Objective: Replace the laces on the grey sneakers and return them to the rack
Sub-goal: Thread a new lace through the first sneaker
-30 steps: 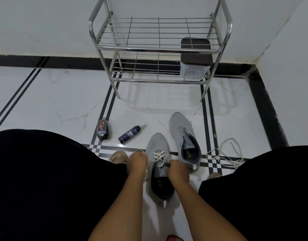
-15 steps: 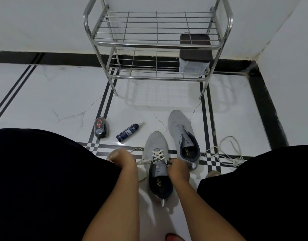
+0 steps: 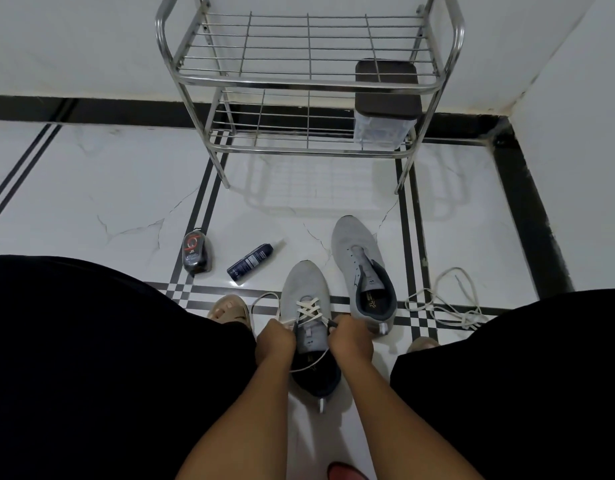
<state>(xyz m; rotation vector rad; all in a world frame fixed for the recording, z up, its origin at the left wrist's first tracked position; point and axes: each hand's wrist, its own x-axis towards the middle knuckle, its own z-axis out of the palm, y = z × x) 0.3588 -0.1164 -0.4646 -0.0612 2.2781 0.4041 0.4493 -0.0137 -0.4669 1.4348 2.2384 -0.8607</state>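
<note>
**A:** Both hands are clamped down at the near sneaker (image 3: pixel 308 306): the left hand (image 3: pixel 275 341) is pinched on the white lace (image 3: pixel 308 308) at the shoe's left side, the right hand (image 3: pixel 351 336) is gripped on the lace end at the right eyelets. So the lacing step is in hand, roughly halfway up that shoe by the look of it, a few crosses done and the upper eyelets not yet filled.

**B:** Agreed. Next, the ends would need to be threaded through the next eyelet pair and pulled even. The second sneaker (image 3: pixel 363 271) is sat on the floor just beside it, tongue open, no lace in it at all. A loose lace (image 3: pixel 444 306) is lying on the tiles to its right, probably meant for that one. The rack (image 3: pixel 309 81) is standing at the wall, well apart, nothing returned yet.
</note>
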